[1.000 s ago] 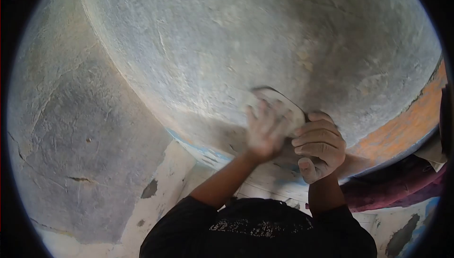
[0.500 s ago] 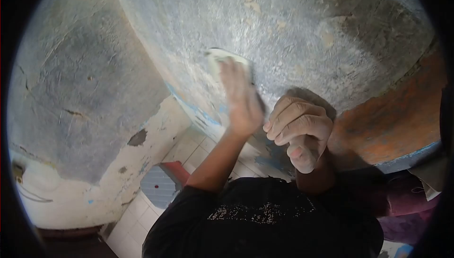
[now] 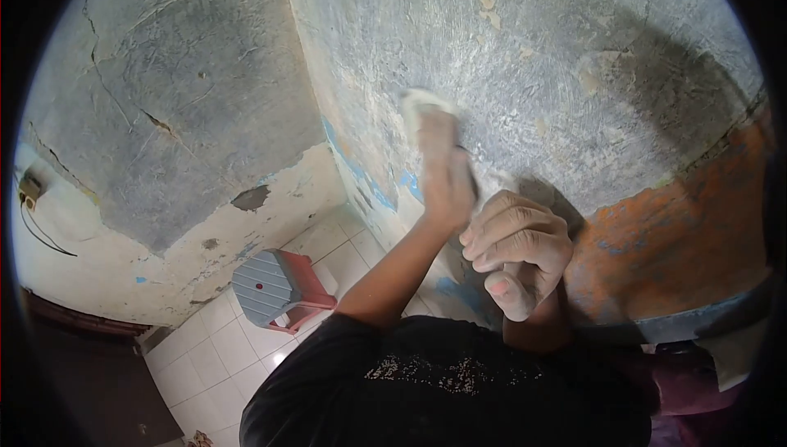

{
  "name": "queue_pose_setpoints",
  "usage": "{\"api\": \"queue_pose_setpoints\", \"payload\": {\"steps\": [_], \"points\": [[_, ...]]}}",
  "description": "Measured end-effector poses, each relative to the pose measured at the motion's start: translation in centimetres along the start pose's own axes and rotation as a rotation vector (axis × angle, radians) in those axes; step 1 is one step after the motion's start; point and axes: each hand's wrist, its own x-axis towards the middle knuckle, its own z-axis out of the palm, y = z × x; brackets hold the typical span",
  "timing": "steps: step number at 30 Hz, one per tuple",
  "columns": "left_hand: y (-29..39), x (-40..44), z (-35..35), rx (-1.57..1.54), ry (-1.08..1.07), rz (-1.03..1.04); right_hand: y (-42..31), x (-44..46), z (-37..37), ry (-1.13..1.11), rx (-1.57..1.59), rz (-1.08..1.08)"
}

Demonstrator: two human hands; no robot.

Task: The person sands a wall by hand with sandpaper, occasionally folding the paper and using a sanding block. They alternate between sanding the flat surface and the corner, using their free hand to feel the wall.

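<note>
My left hand [image 3: 448,170] is blurred by motion and lies along a pale flat pad [image 3: 426,103], which it presses on the grey, rough wall [image 3: 508,62]. The pad's far end shows beyond my fingertips. To the right and nearer to me, my right hand [image 3: 521,250] is raised beside the wall with its fingers curled and the thumb below them. Whatever the right fingers may hold is too hidden to make out. Pale dust coats this hand.
A stool [image 3: 266,287] with a grey top and red legs stands on the tiled floor [image 3: 221,344] at left. An orange wall patch [image 3: 680,226] and purple cloth [image 3: 697,390] are at right. A socket with wires [image 3: 30,190] is far left.
The view has swung so that more floor and the stool show. My left hand has shifted along the wall with the pad and turned side-on. My right hand stays curled.
</note>
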Motion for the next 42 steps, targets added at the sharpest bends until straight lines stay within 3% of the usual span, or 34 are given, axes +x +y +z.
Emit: {"api": "queue_pose_setpoints", "payload": {"steps": [2,3,6,7,8,10,11,12,14,15,18,20,21,23,24,27,28,30,31,32,34,35,38,39,40,42], "points": [[0.4,0.9,-0.7,0.304,0.263,0.271,-0.3,-0.3,0.0,0.016,0.003,-0.006],[0.3,0.9,-0.7,0.306,0.281,0.284,-0.3,-0.3,0.1,0.03,0.001,0.012],[-0.7,-2.0,-0.6,0.429,-0.111,0.609,0.6,0.2,-0.2,0.033,0.045,-0.046],[0.3,-1.8,-1.1,0.485,-0.085,0.306,0.4,0.1,-0.3,0.051,0.054,-0.035],[1.3,-1.1,-1.9,0.496,-0.065,0.289,0.3,0.0,-0.2,0.07,0.066,-0.023],[4.2,1.3,-3.7,-0.038,0.045,-0.716,0.0,-0.6,-0.1,0.077,0.09,-0.006],[6.8,0.8,-2.1,-0.049,0.119,-0.586,0.0,-0.7,-0.2,0.08,0.076,-0.012],[2.0,-1.5,0.1,0.538,0.141,0.131,0.3,-0.4,-0.4,0.084,0.059,-0.021],[2.6,-2.1,-0.4,0.427,-0.059,0.511,0.7,-0.2,-0.4,0.085,0.062,-0.02],[2.6,-2.1,-1.0,0.429,-0.06,0.495,0.7,-0.4,-0.4,0.097,0.052,-0.011],[2.0,0.4,-3.1,-0.311,0.1,-0.592,0.2,-0.7,-0.2,0.113,0.062,0.021],[2.6,-0.6,-1.5,0.259,0.142,0.064,0.4,-0.7,-0.3,0.092,0.058,0.023],[2.4,-0.6,-1.5,0.263,0.15,0.065,0.6,-0.5,-0.3,0.087,0.065,0.02],[1.8,-1.9,-1.4,0.528,-0.075,0.46,0.5,-0.5,-0.3,0.098,0.04,0.034],[1.8,-2.1,-1.7,0.526,-0.081,0.443,0.3,-0.7,-0.3,0.101,0.042,0.052],[1.4,0.3,-3.6,0.17,0.196,-0.17,0.2,-0.8,-0.6,0.05,0.035,0.064],[2.6,-0.2,-3.0,0.17,0.198,-0.168,0.4,-0.8,-0.6,0.049,0.036,0.062],[5.5,-2.0,-1.2,0.18,-0.074,0.194,0.8,-0.6,-0.7,-0.022,-0.016,0.046],[5.8,-2.5,-0.9,0.242,-0.173,-0.007,0.6,-0.5,-0.6,-0.019,-0.01,0.076],[5.4,-1.9,-1.6,0.243,-0.176,-0.011,0.5,-0.6,-0.6,-0.015,-0.01,0.08],[3.7,-0.2,-3.3,0.196,0.106,-0.042,0.1,-0.6,-0.9,-0.016,-0.028,0.108],[3.1,-0.6,-3.1,0.197,0.102,-0.034,-0.1,-0.5,-1.1,-0.032,-0.05,0.116],[1.3,-2.2,-1.9,0.459,-0.088,0.452,0.4,-0.5,-1.2,-0.056,-0.059,0.064],[5.2,-2.2,-2.5,0.283,-0.203,0.19,0.6,-0.7,-1.0,-0.018,-0.045,0.067],[4.4,-1.6,-3.0,0.285,-0.206,0.188,0.5,-0.7,-0.8,-0.014,-0.043,0.068],[1.3,-0.2,-3.9,0.196,0.15,-0.066,0.0,-0.5,-0.6,-0.01,-0.043,0.11]]}}
